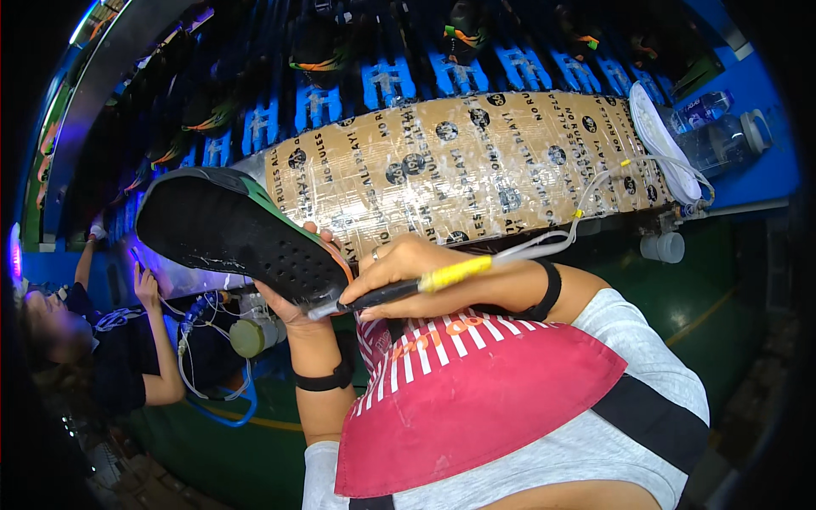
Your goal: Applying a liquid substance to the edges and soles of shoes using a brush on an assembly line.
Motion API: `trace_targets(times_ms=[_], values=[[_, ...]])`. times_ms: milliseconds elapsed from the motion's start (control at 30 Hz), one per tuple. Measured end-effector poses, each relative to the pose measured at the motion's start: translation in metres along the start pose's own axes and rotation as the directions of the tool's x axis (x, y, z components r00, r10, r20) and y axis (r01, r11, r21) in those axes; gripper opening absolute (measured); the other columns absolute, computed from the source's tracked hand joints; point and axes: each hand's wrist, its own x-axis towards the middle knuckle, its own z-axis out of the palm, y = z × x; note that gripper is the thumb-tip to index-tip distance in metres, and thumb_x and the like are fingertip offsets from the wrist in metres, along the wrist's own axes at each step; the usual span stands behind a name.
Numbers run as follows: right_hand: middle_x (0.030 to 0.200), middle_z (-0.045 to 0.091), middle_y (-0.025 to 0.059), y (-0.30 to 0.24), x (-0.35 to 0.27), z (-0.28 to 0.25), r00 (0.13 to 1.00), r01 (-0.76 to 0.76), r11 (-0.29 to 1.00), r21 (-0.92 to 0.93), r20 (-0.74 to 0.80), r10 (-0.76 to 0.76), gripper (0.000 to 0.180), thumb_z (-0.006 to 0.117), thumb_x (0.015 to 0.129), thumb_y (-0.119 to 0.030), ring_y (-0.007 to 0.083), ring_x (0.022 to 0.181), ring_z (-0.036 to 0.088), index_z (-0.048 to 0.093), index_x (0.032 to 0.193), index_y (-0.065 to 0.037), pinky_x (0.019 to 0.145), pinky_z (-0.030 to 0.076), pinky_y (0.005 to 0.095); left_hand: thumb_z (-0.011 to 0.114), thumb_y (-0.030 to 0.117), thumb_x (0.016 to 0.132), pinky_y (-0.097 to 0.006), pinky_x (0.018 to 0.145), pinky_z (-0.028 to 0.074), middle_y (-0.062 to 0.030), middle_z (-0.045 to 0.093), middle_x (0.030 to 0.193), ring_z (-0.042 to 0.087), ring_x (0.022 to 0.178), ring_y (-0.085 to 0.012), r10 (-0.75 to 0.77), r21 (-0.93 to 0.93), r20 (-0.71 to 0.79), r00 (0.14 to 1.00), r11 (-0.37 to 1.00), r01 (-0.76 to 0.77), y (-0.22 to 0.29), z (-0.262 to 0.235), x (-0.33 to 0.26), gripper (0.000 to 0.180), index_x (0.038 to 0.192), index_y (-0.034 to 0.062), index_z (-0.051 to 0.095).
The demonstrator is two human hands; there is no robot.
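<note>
My left hand grips a large black shoe sole from below, thumb and fingers at its near end. The sole lies tilted with its hollow inner face up. Small round holes dot its near half, and green and orange run along its rim. My right hand is closed round a glue brush pen with a black barrel and yellow tape. Its pale tip is close to the sole's near end; whether they touch I cannot tell. A clear hose trails from the pen to the right.
Printed cardboard under clear film covers the bench ahead. Beyond it, blue H-shaped holders carry dark shoe parts. Bottles and a white oval piece stand at right. A co-worker and a pot are at left.
</note>
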Motion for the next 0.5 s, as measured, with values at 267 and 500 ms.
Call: trace_targets(times_ms=[267, 500], values=[[0.071, 0.063, 0.0113, 0.008, -0.001, 0.001, 0.991, 0.130, 0.971, -0.201, -0.001, -0.133, 0.022, 0.070, 0.071, -0.016, 0.0274, 0.062, 0.059, 0.068, 0.093, -0.012, 0.058, 0.046, 0.0342, 0.063, 0.060, 0.069, -0.048, 0.088, 0.046, -0.0241, 0.049, 0.117, 0.048, 0.109, -0.0386, -0.148, 0.022, -0.015, 0.989, 0.989, 0.148, 0.022, -0.016, 0.001, 0.086, 0.127, 0.0000, 0.039], [0.072, 0.062, 0.0107, 0.007, -0.002, -0.008, 0.983, 0.162, 0.982, -0.094, 0.100, -0.152, 0.026, 0.071, 0.069, -0.015, 0.0278, 0.064, 0.059, 0.068, 0.095, -0.014, 0.057, 0.045, 0.0348, 0.059, 0.055, 0.075, -0.046, 0.087, 0.047, -0.0313, 0.045, 0.120, 0.054, 0.102, -0.0398, -0.260, 0.231, -0.083, 0.962, 0.934, 0.272, 0.037, -0.042, -0.001, 0.086, 0.131, -0.0039, 0.032]])
